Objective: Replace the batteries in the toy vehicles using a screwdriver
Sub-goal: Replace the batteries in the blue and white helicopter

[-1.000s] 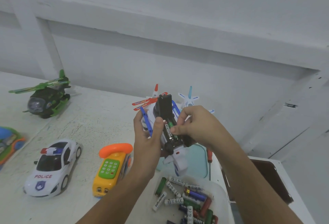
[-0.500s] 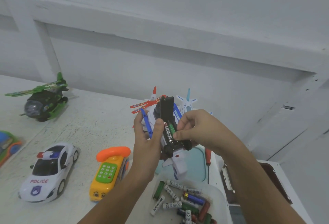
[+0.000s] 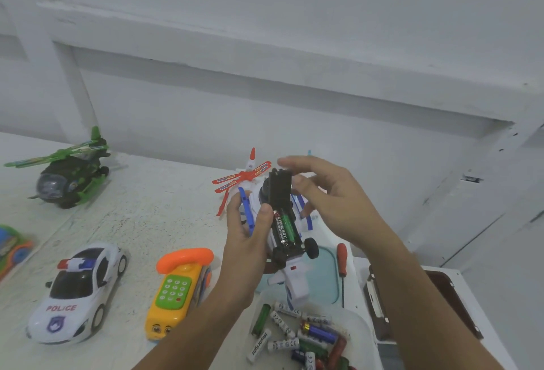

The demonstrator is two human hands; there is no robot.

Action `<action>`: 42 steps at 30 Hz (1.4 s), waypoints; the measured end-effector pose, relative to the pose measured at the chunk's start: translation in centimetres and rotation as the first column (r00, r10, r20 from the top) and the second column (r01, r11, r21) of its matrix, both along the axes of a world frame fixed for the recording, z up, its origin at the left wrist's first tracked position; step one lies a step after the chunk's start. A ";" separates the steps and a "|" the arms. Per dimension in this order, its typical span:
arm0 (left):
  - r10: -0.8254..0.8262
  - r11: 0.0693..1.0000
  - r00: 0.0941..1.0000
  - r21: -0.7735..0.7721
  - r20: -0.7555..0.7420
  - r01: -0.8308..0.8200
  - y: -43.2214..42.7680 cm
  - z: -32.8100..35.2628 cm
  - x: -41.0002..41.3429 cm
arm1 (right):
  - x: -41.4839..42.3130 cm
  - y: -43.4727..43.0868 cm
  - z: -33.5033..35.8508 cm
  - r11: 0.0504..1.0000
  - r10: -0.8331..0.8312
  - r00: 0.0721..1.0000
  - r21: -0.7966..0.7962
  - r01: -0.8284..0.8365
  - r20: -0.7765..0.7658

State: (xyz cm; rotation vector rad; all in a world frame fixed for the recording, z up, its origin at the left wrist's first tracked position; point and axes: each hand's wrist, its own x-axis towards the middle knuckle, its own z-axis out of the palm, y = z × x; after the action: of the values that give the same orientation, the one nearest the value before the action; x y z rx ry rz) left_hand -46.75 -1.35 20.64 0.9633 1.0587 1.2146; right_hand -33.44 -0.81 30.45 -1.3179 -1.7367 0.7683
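My left hand (image 3: 245, 247) grips a white and blue toy helicopter (image 3: 290, 277) held upside down above the table. Its black underside faces me, with the battery bay open and batteries (image 3: 283, 227) lying in it, one black, one green. The hinged black cover (image 3: 279, 185) stands up at the far end. My right hand (image 3: 329, 202) hovers beside the cover with fingers spread, holding nothing. A red-handled screwdriver (image 3: 342, 263) lies on the table under my right wrist.
A clear tub (image 3: 363, 324) of several loose batteries sits at the front. On the table stand a police car (image 3: 79, 290), a yellow toy phone (image 3: 178, 290), a green helicopter (image 3: 70, 175) and a red-rotor helicopter (image 3: 244, 177). A teal lid (image 3: 326, 269) lies behind the tub.
My right hand has let go of the battery it was pressing into the bay and lifted away toward the cover, fingers opening. The left hand keeps its hold.
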 end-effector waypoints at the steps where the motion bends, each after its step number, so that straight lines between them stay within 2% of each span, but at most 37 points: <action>1: -0.010 1.000 1.000 -0.006 0.004 0.010 -0.1 0.1 0.0 | -0.1 -0.1 -0.1 1.000 0.012 1.000 0.020 -0.012 -0.005; 8: -0.032 0.995 0.998 -0.089 0.050 0.036 0.0 0.8 -0.5 | 0.9 -1.3 -1.5 0.994 0.109 0.994 0.027 -0.108 -0.013; 13: -0.042 0.995 0.999 -0.092 0.033 0.045 -0.2 1.2 -0.6 | 1.6 -2.5 -2.7 0.984 0.117 0.977 0.110 -0.138 0.178; 16: -0.048 0.994 0.999 -0.096 0.022 0.050 -0.2 1.2 -0.5 | 1.9 -2.8 -3.1 0.984 0.101 0.982 0.130 -0.122 0.157; 23: -0.050 0.994 0.999 -0.099 0.021 0.052 -0.4 1.1 -0.1 | 2.3 -3.3 -3.1 0.990 0.064 0.975 0.110 -0.089 0.213; 34: -0.036 0.993 0.999 -0.115 0.032 0.039 -0.7 1.3 0.0 | 2.4 -3.5 -4.1 0.947 0.030 0.934 0.289 -0.141 0.357; 42: -0.036 0.992 0.998 -0.121 0.054 0.043 -0.7 1.3 0.1 | 2.3 -3.6 -4.8 0.916 0.011 0.909 0.360 -0.176 0.417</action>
State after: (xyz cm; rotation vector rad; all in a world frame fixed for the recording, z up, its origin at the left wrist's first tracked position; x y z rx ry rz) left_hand -46.66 -2.05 21.93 0.8510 1.0560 1.1234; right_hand -31.11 -4.39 25.69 -1.1721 -2.1624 0.1710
